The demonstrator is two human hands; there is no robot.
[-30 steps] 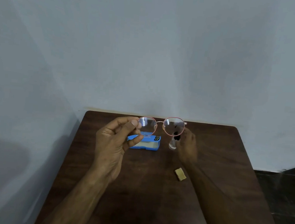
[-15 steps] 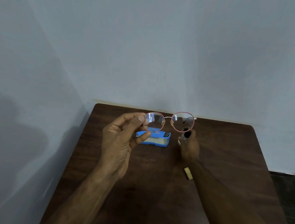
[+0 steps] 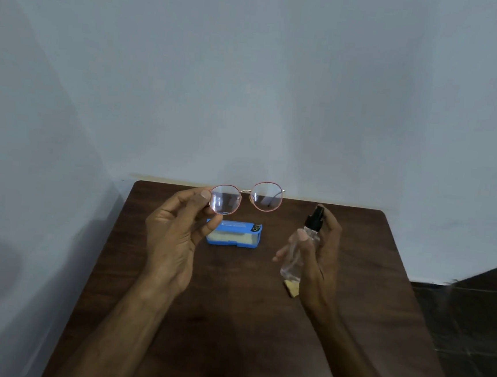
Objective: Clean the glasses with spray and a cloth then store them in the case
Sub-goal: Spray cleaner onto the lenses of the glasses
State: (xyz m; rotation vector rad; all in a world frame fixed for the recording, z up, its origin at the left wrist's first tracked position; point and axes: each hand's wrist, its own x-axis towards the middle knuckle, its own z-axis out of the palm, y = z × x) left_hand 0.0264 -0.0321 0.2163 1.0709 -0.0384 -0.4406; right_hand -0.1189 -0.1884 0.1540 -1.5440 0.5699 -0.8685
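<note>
Spray step: left hand pinches the glasses up by one lens rim, right hand grips the spray bottle; next, aim nozzle at lenses.

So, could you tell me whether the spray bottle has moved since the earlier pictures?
Yes. The bottle has left the table beside the case; the right hand now holds it up, farther right.

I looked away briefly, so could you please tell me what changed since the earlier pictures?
The right hand gripped the clear plastic spray bottle with the black nozzle and lifted it off the dark wooden table. The left hand still pinches the red-rimmed round glasses; the blue case and tan folded cloth lie unmoved.
</note>
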